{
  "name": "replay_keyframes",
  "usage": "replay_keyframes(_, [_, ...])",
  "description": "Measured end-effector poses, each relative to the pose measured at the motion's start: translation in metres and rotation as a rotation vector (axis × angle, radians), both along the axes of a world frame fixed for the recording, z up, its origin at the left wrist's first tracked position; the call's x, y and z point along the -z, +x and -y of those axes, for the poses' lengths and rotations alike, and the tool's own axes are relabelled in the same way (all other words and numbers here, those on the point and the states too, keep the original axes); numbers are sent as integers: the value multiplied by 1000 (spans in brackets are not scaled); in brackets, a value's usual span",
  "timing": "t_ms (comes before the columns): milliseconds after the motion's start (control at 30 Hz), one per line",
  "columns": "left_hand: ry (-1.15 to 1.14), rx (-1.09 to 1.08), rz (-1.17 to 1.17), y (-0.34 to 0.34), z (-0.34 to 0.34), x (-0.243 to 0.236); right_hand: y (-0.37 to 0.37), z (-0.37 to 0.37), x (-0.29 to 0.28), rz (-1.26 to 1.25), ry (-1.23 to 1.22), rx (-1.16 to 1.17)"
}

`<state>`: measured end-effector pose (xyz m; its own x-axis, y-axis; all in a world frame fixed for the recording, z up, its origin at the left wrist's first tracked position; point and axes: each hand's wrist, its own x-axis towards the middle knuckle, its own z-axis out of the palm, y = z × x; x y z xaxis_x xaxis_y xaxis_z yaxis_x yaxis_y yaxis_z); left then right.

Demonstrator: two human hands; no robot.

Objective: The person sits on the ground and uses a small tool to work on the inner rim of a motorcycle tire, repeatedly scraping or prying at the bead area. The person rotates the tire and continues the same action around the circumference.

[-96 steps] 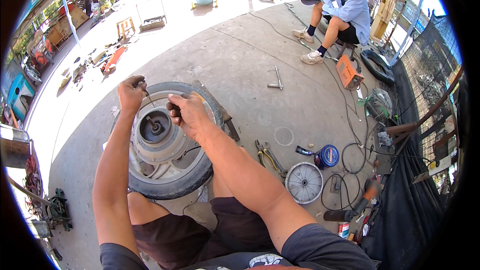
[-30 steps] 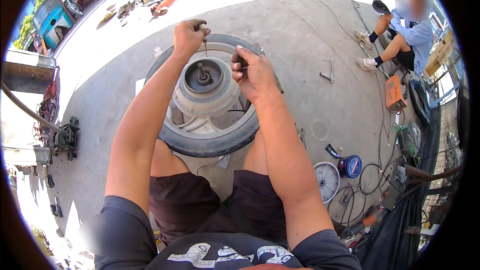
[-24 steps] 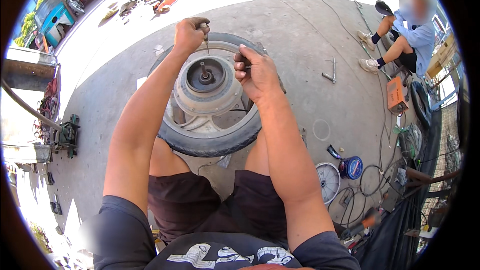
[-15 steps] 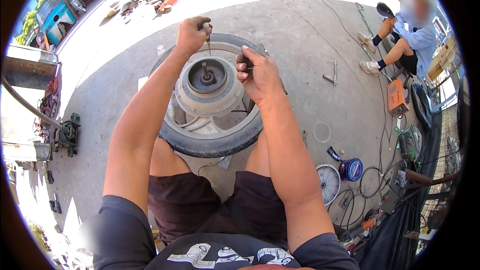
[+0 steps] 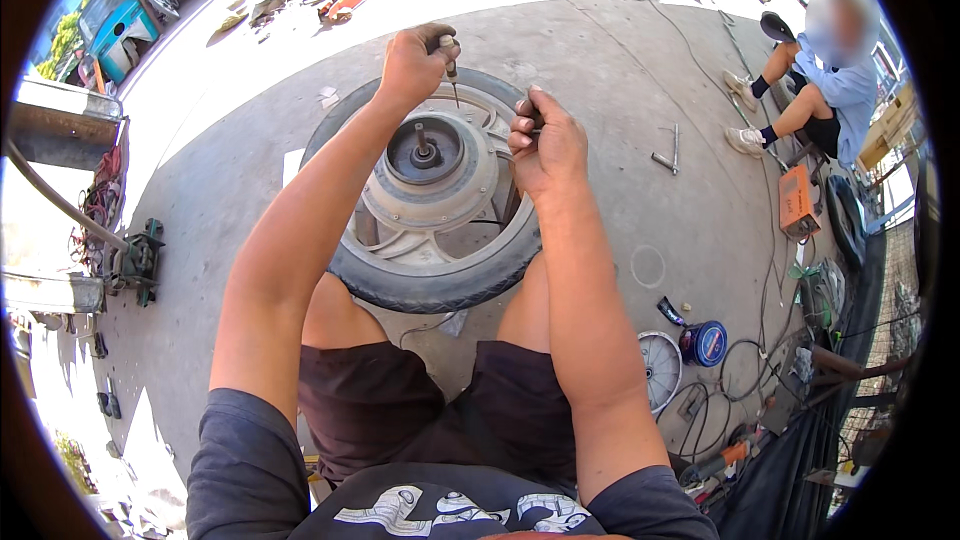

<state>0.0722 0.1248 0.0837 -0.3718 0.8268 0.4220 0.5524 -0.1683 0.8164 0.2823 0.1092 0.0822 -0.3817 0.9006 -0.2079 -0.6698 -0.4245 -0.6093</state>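
Observation:
A wheel with a black tyre point(image 5: 425, 292) and a grey hub point(image 5: 425, 198) lies flat on the ground in front of my knees. From the middle of the hub a short axle point(image 5: 422, 140) sticks up inside a dark round recess. Beyond the hub, my left hand point(image 5: 412, 68) is closed around the pale handle of a thin-shafted screwdriver point(image 5: 452, 68), its shaft pointing down over the wheel's far side. My right hand point(image 5: 552, 145) hovers over the wheel's right edge with fingers curled together. Something small and dark shows between them, too small to name.
At right on the concrete lie a T-shaped wrench point(image 5: 670, 152), an orange box-shaped machine point(image 5: 797, 202), a blue-lidded tub point(image 5: 704, 343) and a spoked disc point(image 5: 658, 370), among cables. A person point(image 5: 825, 90) sits at the far right. A metal vise point(image 5: 137, 262) stands left.
Both hands have shifted right, the left with the screwdriver in it. The whole view has also moved slightly. The wheel stays in place on the ground.

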Motion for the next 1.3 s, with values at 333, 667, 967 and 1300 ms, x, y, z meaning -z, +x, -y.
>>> replay_keyframes(333, [-23, 39, -25, 16, -5, 12, -2, 3, 0, 19, 21, -28])
replay_keyframes(667, [-19, 4, -58, 15, -6, 18, -2, 2, 1, 35, 19, -73])
replay_keyframes(967, [-24, -33, -96, 19, -4, 18, -1, 4, -1, 24, 27, -59])
replay_keyframes(1300, [-99, -96, -156, 33, 3, 6, -2, 7, -1, 57, 35, -72])
